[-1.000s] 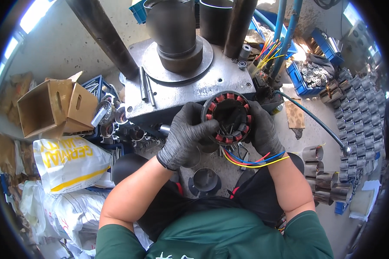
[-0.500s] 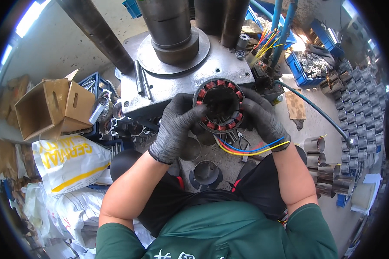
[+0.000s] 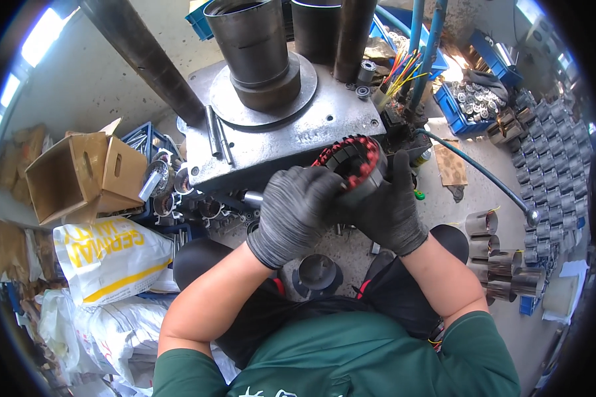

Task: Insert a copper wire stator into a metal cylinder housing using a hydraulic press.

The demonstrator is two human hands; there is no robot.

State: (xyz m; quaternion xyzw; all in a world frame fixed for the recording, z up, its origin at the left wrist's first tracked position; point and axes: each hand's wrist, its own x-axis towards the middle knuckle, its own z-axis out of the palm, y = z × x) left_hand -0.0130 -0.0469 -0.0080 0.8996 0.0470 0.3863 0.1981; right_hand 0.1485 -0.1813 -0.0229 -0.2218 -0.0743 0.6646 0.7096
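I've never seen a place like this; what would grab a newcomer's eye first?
Probably the ring with red windings, held in mid-picture between the dark-gloved left hand and right hand. Just beyond it, a big dark metal cylinder rises above a round plate on a worn steel slab. At the far right, the grey metal parts packed in rows would likely come next.

A workshop: a thick metal post [image 3: 142, 59] at the left edge of the worktop [image 3: 291, 147], a blue bin [image 3: 451, 112] of metal parts [image 3: 477, 102], stacked metal pieces [image 3: 551, 175].
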